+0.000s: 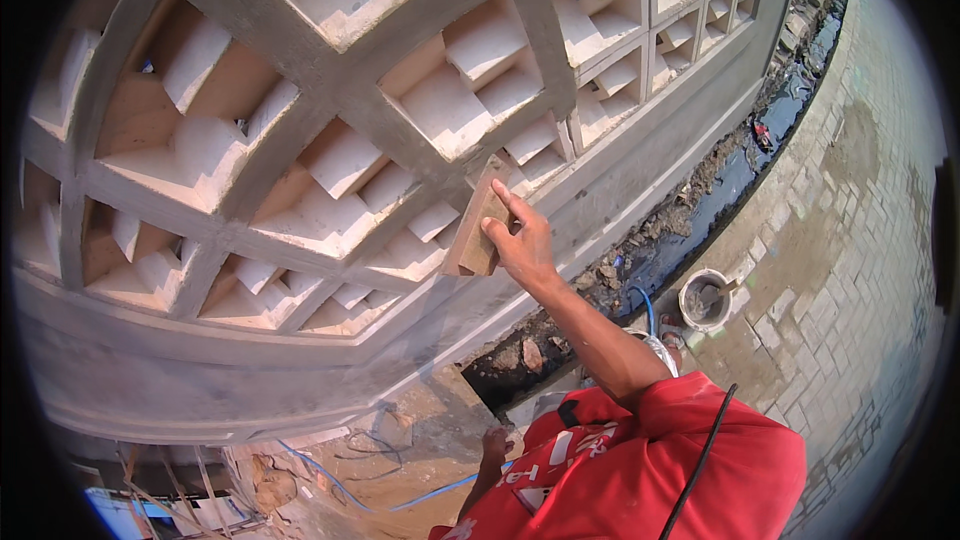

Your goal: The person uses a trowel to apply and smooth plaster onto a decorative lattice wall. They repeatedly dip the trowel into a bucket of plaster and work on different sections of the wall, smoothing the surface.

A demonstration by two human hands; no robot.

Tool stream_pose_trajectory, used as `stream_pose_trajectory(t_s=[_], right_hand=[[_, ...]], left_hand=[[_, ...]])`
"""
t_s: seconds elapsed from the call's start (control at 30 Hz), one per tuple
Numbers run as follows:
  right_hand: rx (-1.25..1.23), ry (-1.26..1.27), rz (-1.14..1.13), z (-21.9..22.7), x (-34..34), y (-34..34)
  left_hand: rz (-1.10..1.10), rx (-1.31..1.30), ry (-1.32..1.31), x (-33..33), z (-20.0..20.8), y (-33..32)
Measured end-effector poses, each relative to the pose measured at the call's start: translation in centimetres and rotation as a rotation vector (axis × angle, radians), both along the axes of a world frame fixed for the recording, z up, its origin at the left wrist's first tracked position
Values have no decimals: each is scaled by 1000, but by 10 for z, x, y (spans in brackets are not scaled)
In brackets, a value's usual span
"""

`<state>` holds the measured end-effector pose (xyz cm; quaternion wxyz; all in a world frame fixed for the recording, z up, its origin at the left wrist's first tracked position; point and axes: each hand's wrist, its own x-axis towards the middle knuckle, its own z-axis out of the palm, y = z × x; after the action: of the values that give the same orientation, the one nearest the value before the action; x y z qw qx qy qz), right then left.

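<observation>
Right hand [522, 243]: gripping the wooden float [472, 222], thumb side up.
Float: here at the lattice wall's [335, 80] lower edge; contact unclear.
Left hand [495, 443]: low, shadowed; can't tell its grip.
Stroke: best flat, even pressure, corners clear of recesses.

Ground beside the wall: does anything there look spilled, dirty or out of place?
Yes. Something red, perhaps litter, lies among rubble and dark liquid in the ditch beside the wall. Brownish patches, possibly spills, break up the pale paving near the bucket.
</observation>
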<state>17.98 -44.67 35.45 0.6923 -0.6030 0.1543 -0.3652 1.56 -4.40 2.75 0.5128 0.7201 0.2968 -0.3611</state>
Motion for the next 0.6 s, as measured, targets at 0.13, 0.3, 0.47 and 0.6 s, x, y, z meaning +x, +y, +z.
stream_pose_trajectory(t_s=[0.13,0.3,0.47,0.6], right_hand=[[-133,34,-237,0,-30,-102],[-722,129,-298,34,-42,-174],[-894,196,-317,68,-15,-175],[-1011,251,-320,-16,-11,-170]], left_hand=[[66,-7,-27,3,7,-13],[-56,-6,14,-7,8,-16],[-285,-105,-260,-21,-22,2],[-636,-110,-737,-12,-33,-1]])
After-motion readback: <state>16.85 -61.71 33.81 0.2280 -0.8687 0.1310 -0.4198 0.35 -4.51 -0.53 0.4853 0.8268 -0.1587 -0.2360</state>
